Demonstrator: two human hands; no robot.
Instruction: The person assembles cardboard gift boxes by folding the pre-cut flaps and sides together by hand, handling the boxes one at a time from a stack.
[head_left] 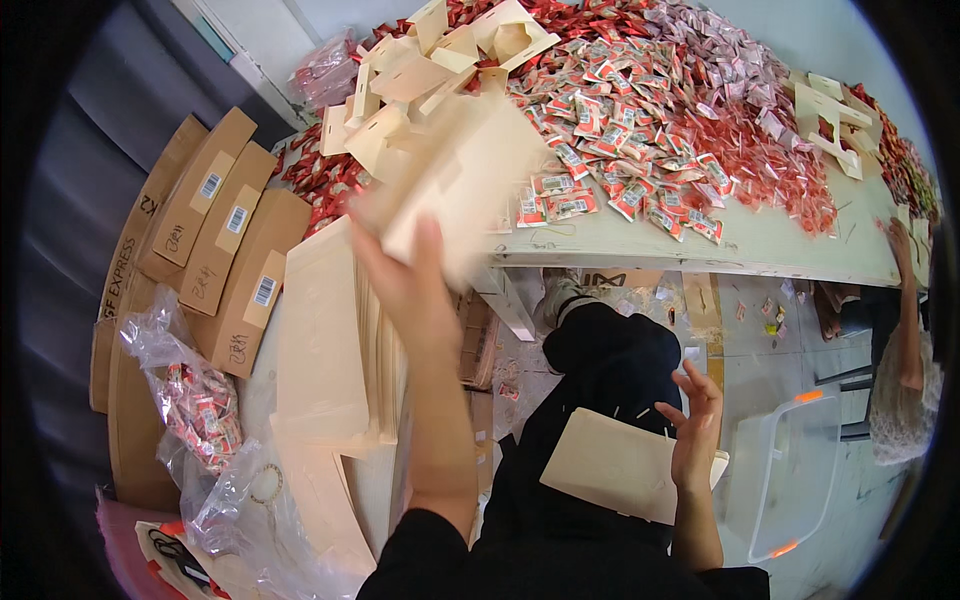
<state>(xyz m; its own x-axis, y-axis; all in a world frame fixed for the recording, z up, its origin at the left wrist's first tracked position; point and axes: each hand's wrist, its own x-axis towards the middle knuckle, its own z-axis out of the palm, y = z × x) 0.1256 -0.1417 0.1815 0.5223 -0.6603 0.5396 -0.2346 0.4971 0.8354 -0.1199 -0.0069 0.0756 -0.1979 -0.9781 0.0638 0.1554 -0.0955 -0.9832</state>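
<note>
My left hand [410,290] is raised over the near edge of the table, blurred by motion. Its thumb lies over a cream card box [475,190], also smeared, with the other fingers at the box's left edge. My right hand [697,425] hovers at my right thigh, fingers apart and nothing in them. Beside it, flat cream card pieces [610,465] rest across my lap. To the left of my left forearm stands a stack of flat cream cards [325,340]. Opened-up cream boxes [400,85] are heaped at the table's back left.
Many small red-and-white packets [630,130] cover the table [650,252]. Brown cartons [245,270] and a plastic bag of packets [200,415] stand left. A clear plastic bin [785,480] sits on the floor at right. Another person's arm [905,300] reaches the table's right end.
</note>
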